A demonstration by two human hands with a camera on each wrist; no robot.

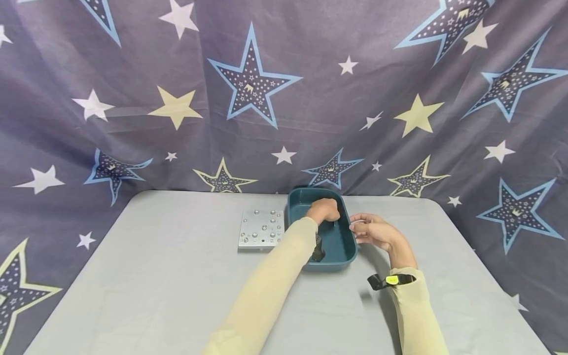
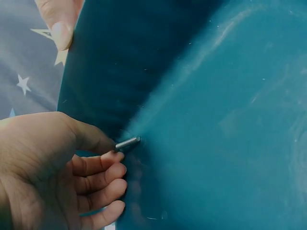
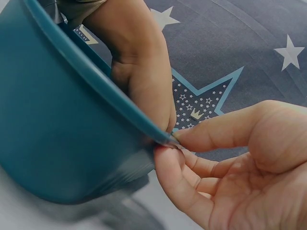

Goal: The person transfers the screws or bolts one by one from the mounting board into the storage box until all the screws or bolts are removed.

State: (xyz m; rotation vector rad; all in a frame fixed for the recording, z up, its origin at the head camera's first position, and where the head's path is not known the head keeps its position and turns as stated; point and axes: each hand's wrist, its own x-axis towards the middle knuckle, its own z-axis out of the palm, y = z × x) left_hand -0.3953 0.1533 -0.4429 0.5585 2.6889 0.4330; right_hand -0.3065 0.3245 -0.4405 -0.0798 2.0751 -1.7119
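A deep teal plastic tray (image 1: pixel 330 266) stands at the back of the table, right of the middle. My left hand (image 1: pixel 325 209) reaches down into it. Between thumb and forefinger it pinches a short, slim metal pin (image 2: pixel 128 143), whose free end points towards the tray's floor; the other fingers are bent beside it. At the tray's right side, my right hand (image 1: pixel 377 232) pinches the rim between thumb and forefinger, as the right wrist view shows. In that view the tray wall (image 3: pixel 67 120) hides the left hand's fingertips.
Left of the tray lies a silver metal plate (image 1: pixel 262 228) with several screw heads standing on it. A star-patterned curtain (image 1: pixel 284 98) hangs behind the light grey table (image 1: pixel 155 286). A black strap (image 1: pixel 390 280) with a yellow tag is around the right wrist.
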